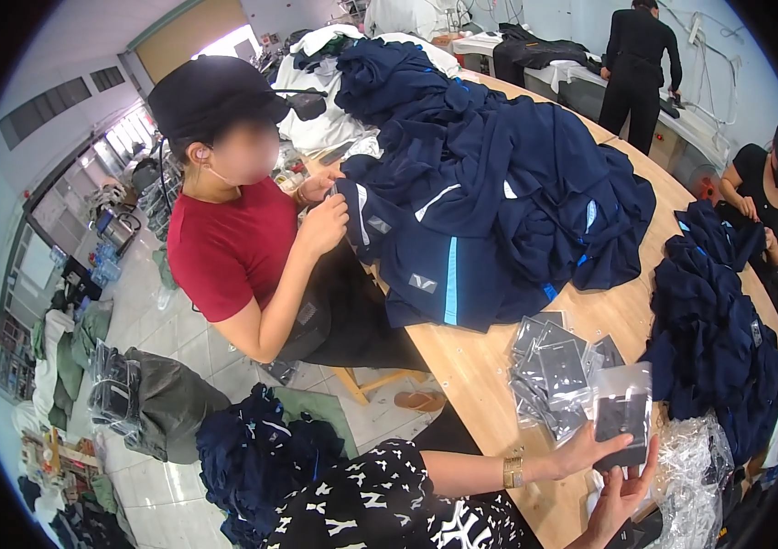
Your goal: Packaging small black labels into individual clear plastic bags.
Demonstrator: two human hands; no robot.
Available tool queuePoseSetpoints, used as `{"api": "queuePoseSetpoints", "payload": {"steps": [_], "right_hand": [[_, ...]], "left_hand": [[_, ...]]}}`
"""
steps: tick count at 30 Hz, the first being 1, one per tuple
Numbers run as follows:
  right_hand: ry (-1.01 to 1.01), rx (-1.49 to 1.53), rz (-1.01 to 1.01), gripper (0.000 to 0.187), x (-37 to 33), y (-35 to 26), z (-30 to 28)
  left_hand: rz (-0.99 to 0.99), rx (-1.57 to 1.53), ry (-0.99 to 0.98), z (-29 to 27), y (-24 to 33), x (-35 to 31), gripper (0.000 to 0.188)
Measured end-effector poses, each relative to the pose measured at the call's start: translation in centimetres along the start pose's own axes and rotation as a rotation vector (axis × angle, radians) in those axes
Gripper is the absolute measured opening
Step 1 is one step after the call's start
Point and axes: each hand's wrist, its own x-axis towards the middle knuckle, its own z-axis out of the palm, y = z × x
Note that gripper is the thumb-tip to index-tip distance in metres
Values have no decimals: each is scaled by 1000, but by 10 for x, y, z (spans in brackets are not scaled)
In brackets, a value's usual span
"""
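Note:
My left hand (588, 450), with a gold-coloured band on its wrist, pinches the lower left of a small clear plastic packet (625, 393) with a dark card inside. From below, the fingers of my right hand (622, 503) close on the packet's lower right edge. The packet stands roughly upright above the table. Just left of it lies a loose pile of similar packets (549, 366) on the wooden table (471, 375). To the right of my hands is a heap of crumpled clear plastic (693, 471).
Navy garments (535, 183) cover the table's middle, with another heap (714, 320) on the right. A person in a red shirt (233, 247) handles a garment across from me. Two people in black (642, 64) work farther off. Bundles (261, 457) lie on the floor at left.

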Motion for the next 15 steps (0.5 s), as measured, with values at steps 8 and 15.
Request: {"api": "queuePoseSetpoints", "payload": {"steps": [8, 15], "right_hand": [[174, -344, -94, 28, -9, -4, -4], [-75, -497, -90, 48, -9, -15, -20]], "left_hand": [[-254, 432, -247, -12, -3, 19, 33], [6, 42, -103, -6, 5, 17, 36]]}}
